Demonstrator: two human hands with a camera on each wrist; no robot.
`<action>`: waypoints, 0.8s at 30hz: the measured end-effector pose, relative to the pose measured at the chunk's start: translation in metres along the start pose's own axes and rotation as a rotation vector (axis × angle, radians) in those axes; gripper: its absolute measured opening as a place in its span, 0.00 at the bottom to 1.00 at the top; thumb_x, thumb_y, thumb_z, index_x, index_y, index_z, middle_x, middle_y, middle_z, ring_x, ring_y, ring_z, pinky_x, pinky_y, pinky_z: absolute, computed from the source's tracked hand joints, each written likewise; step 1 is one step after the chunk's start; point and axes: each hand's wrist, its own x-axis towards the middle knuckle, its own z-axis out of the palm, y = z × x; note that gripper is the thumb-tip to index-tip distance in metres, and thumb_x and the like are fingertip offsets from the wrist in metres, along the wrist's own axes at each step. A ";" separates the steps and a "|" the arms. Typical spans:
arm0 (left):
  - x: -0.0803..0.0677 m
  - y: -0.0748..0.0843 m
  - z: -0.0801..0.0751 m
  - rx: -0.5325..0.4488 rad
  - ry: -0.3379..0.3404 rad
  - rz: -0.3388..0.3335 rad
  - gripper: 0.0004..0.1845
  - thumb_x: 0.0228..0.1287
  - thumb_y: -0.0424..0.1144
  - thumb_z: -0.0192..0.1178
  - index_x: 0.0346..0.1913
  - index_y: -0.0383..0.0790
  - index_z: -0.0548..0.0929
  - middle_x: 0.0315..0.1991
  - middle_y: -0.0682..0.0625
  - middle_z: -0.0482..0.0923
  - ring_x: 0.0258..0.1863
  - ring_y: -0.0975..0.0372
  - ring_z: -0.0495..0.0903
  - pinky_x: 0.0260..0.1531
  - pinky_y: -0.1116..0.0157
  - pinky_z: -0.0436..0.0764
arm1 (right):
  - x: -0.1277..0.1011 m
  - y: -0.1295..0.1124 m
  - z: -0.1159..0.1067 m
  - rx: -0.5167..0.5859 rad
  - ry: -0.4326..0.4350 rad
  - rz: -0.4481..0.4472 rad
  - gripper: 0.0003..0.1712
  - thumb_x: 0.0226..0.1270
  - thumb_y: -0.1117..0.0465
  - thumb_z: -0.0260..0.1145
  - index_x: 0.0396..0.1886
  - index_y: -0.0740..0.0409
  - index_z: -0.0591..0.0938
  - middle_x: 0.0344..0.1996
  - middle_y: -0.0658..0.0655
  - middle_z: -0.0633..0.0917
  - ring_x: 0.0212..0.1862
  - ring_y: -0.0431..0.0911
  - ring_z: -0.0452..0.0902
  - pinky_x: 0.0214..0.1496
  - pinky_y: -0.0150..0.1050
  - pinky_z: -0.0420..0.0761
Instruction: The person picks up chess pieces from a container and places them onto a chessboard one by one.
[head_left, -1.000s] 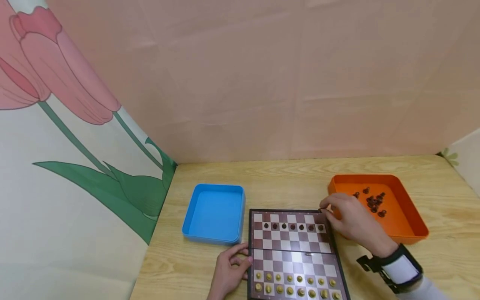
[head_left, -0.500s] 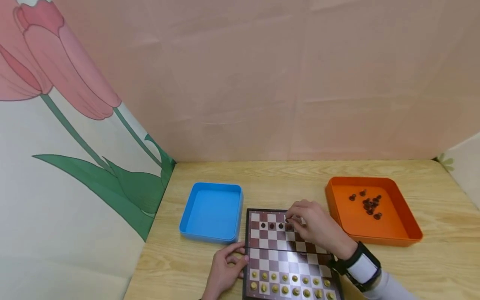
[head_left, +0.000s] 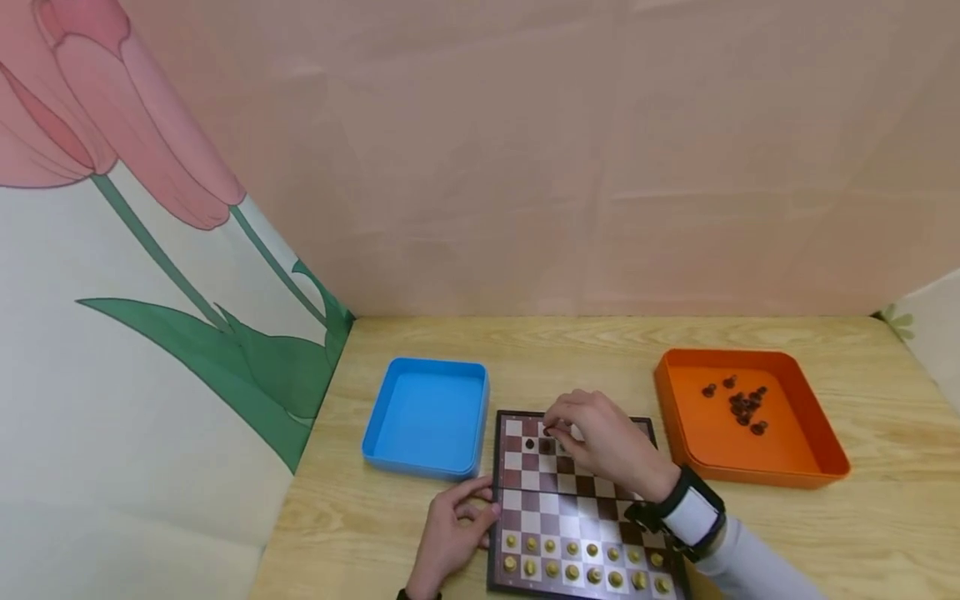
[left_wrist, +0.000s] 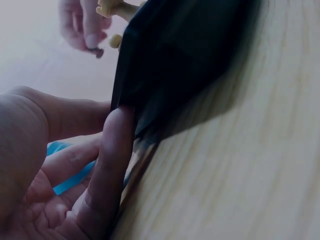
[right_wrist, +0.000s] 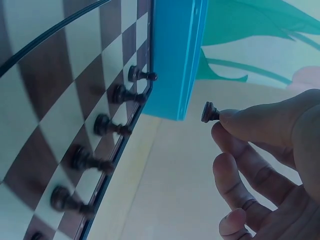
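A chessboard (head_left: 540,502) lies on the table, with two rows of light chess pieces (head_left: 573,572) along its near side. My left hand (head_left: 450,529) grips the board's left edge between thumb and fingers, as the left wrist view also shows. Over the far rows, my right hand (head_left: 607,437) pinches a dark chess piece (right_wrist: 210,112) between thumb and forefinger. Only the base of that piece shows; the fingertips cover its top. A row of dark pawns (right_wrist: 103,124) stands upright on the board in the right wrist view, with the held piece raised beside it.
An orange tray (head_left: 817,425) with several dark chess pieces lying in a loose heap stands right of the board. To the left is a blue tray (head_left: 427,425). The wooden table (head_left: 330,500) meets a pink backdrop behind.
My right hand has moved left from the board's far right corner to above its far left part, carrying the dark piece. The left hand has stayed at the board's left edge.
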 end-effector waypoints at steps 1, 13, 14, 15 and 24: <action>0.000 0.000 0.000 0.001 -0.002 0.006 0.24 0.70 0.35 0.72 0.68 0.39 0.84 0.52 0.42 0.86 0.31 0.62 0.87 0.25 0.62 0.93 | 0.002 -0.001 0.001 0.009 -0.007 -0.001 0.12 0.64 0.66 0.79 0.42 0.45 0.92 0.38 0.43 0.90 0.39 0.35 0.82 0.43 0.37 0.90; 0.001 0.000 0.001 0.017 -0.003 0.023 0.24 0.70 0.35 0.72 0.67 0.38 0.84 0.50 0.41 0.86 0.30 0.63 0.87 0.24 0.62 0.93 | 0.022 -0.013 0.014 0.031 -0.047 -0.055 0.09 0.65 0.63 0.80 0.40 0.43 0.92 0.38 0.42 0.91 0.38 0.39 0.82 0.46 0.41 0.88; 0.000 0.000 0.001 0.017 -0.004 0.023 0.24 0.70 0.35 0.72 0.67 0.38 0.84 0.50 0.41 0.86 0.30 0.63 0.87 0.24 0.62 0.93 | 0.023 -0.014 0.016 0.034 -0.050 -0.060 0.09 0.65 0.64 0.80 0.40 0.44 0.92 0.37 0.42 0.91 0.38 0.38 0.81 0.46 0.41 0.87; 0.000 0.000 0.001 0.016 -0.005 0.023 0.24 0.70 0.35 0.72 0.67 0.38 0.84 0.50 0.41 0.86 0.30 0.63 0.87 0.24 0.62 0.93 | 0.024 -0.014 0.018 0.036 -0.057 -0.061 0.09 0.65 0.64 0.80 0.40 0.44 0.93 0.37 0.42 0.90 0.38 0.37 0.81 0.46 0.40 0.87; 0.001 0.000 0.000 0.005 -0.011 0.019 0.23 0.70 0.35 0.72 0.67 0.39 0.84 0.50 0.41 0.86 0.30 0.63 0.87 0.24 0.63 0.93 | 0.029 -0.011 0.034 0.051 -0.106 -0.043 0.08 0.66 0.65 0.78 0.39 0.46 0.93 0.34 0.42 0.90 0.35 0.35 0.77 0.41 0.35 0.82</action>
